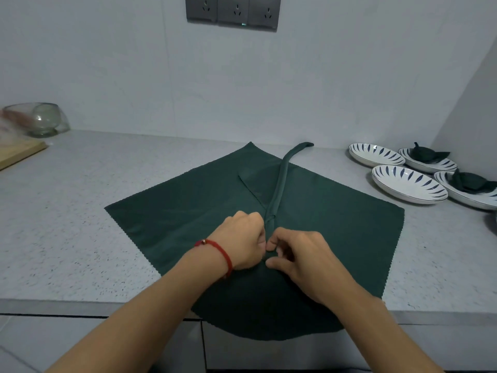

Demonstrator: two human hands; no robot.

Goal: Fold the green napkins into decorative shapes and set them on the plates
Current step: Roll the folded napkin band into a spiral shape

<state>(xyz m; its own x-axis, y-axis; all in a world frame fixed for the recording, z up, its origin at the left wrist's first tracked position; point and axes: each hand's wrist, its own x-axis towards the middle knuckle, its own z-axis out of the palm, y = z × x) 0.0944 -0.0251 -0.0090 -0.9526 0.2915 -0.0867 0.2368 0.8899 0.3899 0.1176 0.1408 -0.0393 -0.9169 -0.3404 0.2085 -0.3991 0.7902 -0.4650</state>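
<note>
While napkin [336, 224] lies flat, L hand [243, 242] & R hand [301, 258] fingers pinch its rolled strip [281, 184].

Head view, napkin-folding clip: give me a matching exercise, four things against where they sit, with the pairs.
Things:
1. glass bowl
2. wall sockets
3. folded napkins
4. flat napkin

Places:
A. spread on the counter under both hands, its near edge hanging over the front
B. far left, by the wooden board
C. on the wall, top centre
D. in plates at the right

Pairs: 1-B, 2-C, 3-D, 4-A. The left hand and right hand pinch the rolled strip of the flat napkin.
</note>
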